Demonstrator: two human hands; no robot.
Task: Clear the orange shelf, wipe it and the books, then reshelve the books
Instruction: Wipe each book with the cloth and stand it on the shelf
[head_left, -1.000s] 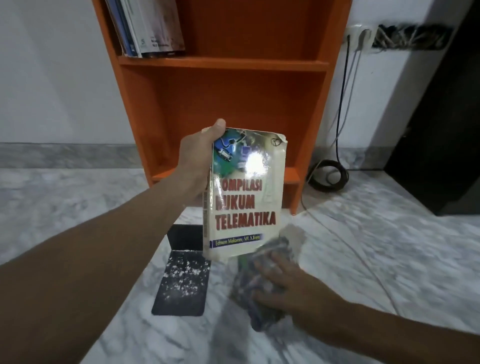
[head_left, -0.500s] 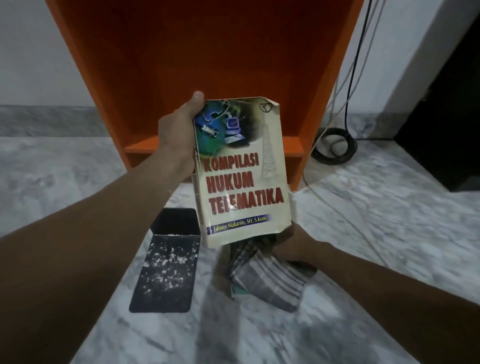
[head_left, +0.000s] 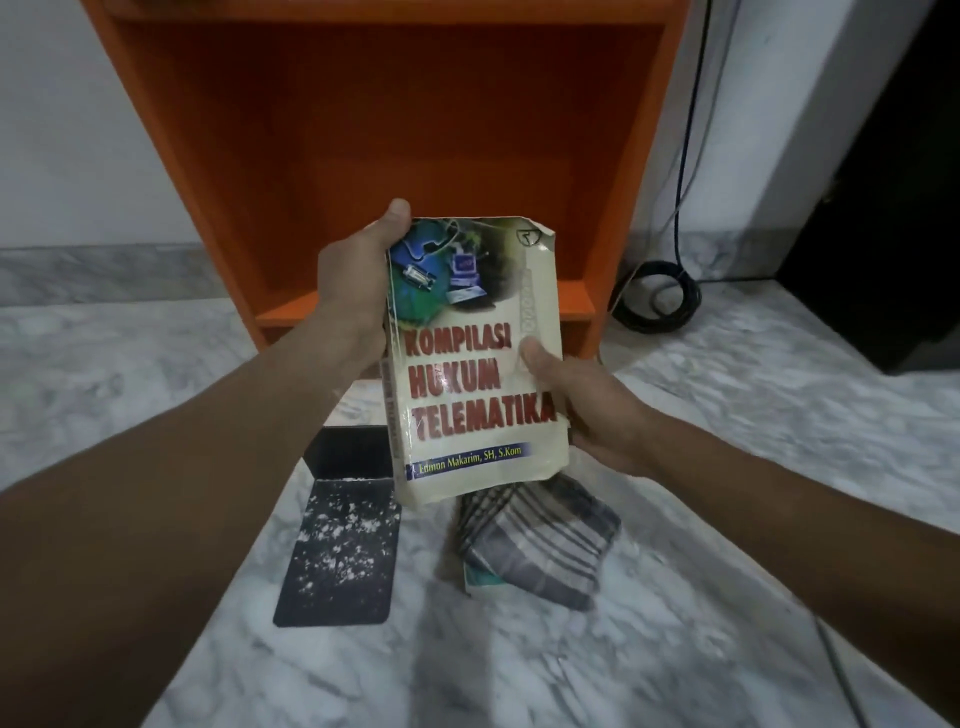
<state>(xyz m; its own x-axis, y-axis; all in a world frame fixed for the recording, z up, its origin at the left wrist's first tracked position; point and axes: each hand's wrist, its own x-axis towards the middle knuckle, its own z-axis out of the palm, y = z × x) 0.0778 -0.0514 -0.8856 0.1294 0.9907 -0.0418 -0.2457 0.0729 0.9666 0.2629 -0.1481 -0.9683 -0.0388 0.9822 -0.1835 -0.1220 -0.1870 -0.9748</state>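
You are seeing through one wide-angle camera on your own head, tipped forward and down, so the marble floor (head_left: 753, 374) fills the near half of the frame. It faces the orange shelf (head_left: 363, 156) at the far wall (head_left: 78, 130) from close up, only the bottom compartment fitting in, with the book (head_left: 467, 364) very near the lens, dead centre.

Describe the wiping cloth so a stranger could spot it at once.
Start at the orange shelf standing on the marble floor. In front of it, just below the held-up book, lies the cloth. It alone is grey, striped and folded; the black bookend to its left is speckled white.
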